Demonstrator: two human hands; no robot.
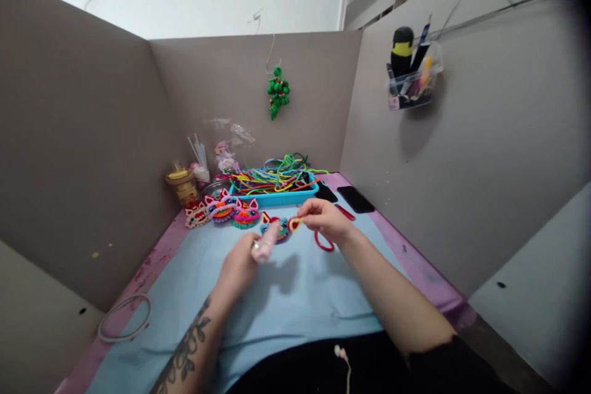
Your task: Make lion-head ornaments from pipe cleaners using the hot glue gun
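Observation:
My left hand is closed round a pale pink stick-shaped tool, whose exact kind is blurred; it points forward. My right hand pinches a small looped piece of red and yellow cord between thumb and fingers. Just behind the tool's tip sits a blue animal-head ornament with red and yellow ears, partly covered by the tool. Below my right hand a red ring lies on the light blue cloth.
Several colourful animal heads stand at the back left, near a lidded cup. A blue tray holds tangled cords. A phone and a red tool lie right. A pale ring is front left.

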